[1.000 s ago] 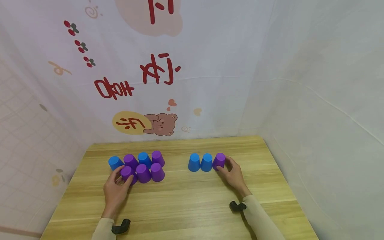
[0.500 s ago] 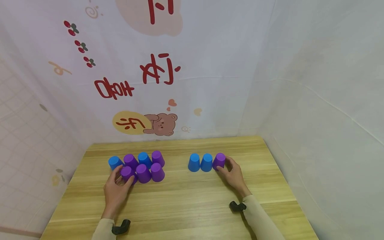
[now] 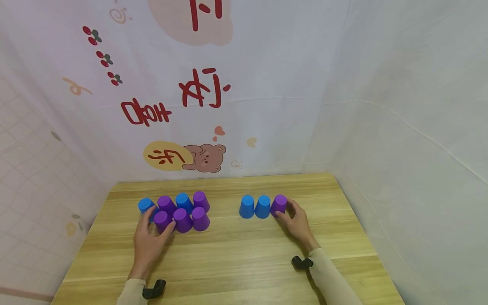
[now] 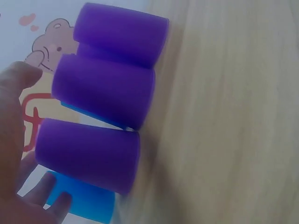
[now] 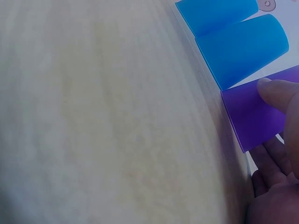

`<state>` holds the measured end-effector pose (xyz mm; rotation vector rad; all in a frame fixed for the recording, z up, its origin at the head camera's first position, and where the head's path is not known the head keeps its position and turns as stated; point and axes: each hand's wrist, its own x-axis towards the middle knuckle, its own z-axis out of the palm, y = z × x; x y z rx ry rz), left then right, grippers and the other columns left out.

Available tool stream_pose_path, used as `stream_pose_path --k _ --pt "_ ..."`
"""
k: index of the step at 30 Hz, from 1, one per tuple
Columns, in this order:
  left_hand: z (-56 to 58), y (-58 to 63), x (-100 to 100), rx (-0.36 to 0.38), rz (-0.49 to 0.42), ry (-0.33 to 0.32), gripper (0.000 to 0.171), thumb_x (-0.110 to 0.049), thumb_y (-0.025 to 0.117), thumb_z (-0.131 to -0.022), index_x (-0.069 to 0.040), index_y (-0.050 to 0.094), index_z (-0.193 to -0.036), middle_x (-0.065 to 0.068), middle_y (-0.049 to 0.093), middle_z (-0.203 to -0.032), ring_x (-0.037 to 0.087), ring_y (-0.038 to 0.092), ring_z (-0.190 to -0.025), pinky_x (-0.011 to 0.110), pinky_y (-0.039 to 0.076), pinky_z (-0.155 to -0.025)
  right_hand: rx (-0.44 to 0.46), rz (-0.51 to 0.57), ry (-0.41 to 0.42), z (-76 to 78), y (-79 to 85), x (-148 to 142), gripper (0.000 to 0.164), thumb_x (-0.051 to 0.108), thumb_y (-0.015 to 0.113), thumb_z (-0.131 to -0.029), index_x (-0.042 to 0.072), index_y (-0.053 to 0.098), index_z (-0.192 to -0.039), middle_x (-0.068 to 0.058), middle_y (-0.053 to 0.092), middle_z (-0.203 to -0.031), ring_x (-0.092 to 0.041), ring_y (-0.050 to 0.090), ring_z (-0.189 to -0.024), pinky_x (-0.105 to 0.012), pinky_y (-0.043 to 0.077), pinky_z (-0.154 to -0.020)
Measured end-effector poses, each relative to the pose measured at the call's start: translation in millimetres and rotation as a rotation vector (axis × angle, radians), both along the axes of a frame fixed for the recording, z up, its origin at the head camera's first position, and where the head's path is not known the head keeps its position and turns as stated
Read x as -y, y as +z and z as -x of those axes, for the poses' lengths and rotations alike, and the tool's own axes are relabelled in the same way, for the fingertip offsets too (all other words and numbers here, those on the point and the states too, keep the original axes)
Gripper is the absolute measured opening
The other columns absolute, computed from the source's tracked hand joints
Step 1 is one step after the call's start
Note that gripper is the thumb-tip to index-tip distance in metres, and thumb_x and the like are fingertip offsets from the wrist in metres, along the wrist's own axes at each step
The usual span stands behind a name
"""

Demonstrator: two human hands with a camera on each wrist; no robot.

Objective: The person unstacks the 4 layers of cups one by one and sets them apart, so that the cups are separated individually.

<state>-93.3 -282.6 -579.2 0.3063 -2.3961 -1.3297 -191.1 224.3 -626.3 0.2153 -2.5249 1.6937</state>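
Observation:
On the left of the table, upside-down cups stand in two rows. The front row is three purple cups, its leftmost cup [image 3: 162,222] framed by my left hand [image 3: 148,243]. That hand's thumb and fingers are spread; in the left wrist view the thumb [image 4: 23,77] is apart from that purple cup [image 4: 88,154], while fingertips lie by a blue cup [image 4: 86,198] behind it. On the right, my right hand [image 3: 298,222] holds a purple cup [image 3: 279,204] between thumb and fingers. It stands upside down beside two blue cups [image 3: 262,207].
The back left row alternates blue and purple, ending in a purple cup [image 3: 201,201]. Bare wooden table [image 3: 228,258] lies in front of both groups. A printed white curtain [image 3: 282,127] rises behind the table's back edge. Black curved pieces [image 3: 154,289] sit at both wrists.
My left hand has loosened from the front left purple cup, its thumb and fingers spreading wider apart. The cups and my right hand stay as they were.

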Motion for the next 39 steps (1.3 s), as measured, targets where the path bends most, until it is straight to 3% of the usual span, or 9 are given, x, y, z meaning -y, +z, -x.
stream_pose_path --k 2,7,18,29,33,39 --pt "0.1 2.9 -0.8 -0.008 0.003 -0.010 0.090 -0.028 0.095 -0.092 -0.016 0.049 -0.169 0.016 0.053 -0.172 0.044 0.049 -0.161 0.074 0.040 -0.131 -0.001 0.004 0.000 0.2 -0.4 -0.2 0.062 0.018 0.087 -0.102 0.006 0.061 -0.157 -0.020 0.067 -0.159 -0.043 0.058 -0.157 -0.059 0.041 -0.136" --pt "1.6 12.3 -5.2 -0.037 0.015 -0.030 0.092 -0.028 0.095 -0.091 -0.012 0.049 -0.169 0.016 0.047 -0.177 0.048 0.040 -0.167 0.080 0.031 -0.134 -0.011 0.008 0.003 0.7 -1.4 -0.7 0.061 0.018 0.087 -0.102 0.005 0.061 -0.156 -0.021 0.067 -0.159 -0.044 0.058 -0.156 -0.060 0.042 -0.135" --pt "7.9 34.9 -24.9 -0.138 0.037 -0.081 0.091 -0.022 0.096 -0.087 -0.012 0.053 -0.166 0.016 0.050 -0.174 0.044 0.048 -0.158 0.078 0.042 -0.126 -0.013 -0.007 0.001 0.4 -2.3 -0.2 0.063 0.019 0.087 -0.101 0.003 0.061 -0.157 -0.022 0.068 -0.158 -0.045 0.059 -0.155 -0.061 0.043 -0.135" --pt "21.7 51.4 -59.4 -0.211 0.061 -0.178 0.095 -0.022 0.097 -0.085 -0.015 0.052 -0.168 0.014 0.050 -0.175 0.044 0.046 -0.162 0.078 0.040 -0.129 -0.016 -0.005 0.006 0.7 -2.4 0.3 0.063 0.016 0.087 -0.101 0.002 0.061 -0.156 -0.023 0.068 -0.157 -0.045 0.060 -0.155 -0.060 0.043 -0.135" --pt "25.3 58.2 -74.5 -0.211 0.039 -0.233 0.093 -0.024 0.096 -0.088 -0.020 0.050 -0.169 0.011 0.049 -0.176 0.043 0.045 -0.164 0.080 0.038 -0.130 -0.010 -0.006 0.007 0.0 -1.4 0.6 0.064 0.017 0.088 -0.101 0.002 0.060 -0.156 -0.023 0.067 -0.158 -0.045 0.059 -0.155 -0.059 0.043 -0.135" --pt "35.2 64.2 -99.6 -0.275 0.007 -0.296 0.093 -0.025 0.097 -0.086 -0.022 0.053 -0.168 0.008 0.051 -0.174 0.039 0.046 -0.164 0.074 0.040 -0.131 -0.006 -0.006 0.011 -0.8 0.2 0.1 0.064 0.018 0.087 -0.102 0.002 0.059 -0.157 -0.024 0.066 -0.159 -0.046 0.058 -0.156 -0.059 0.043 -0.135"
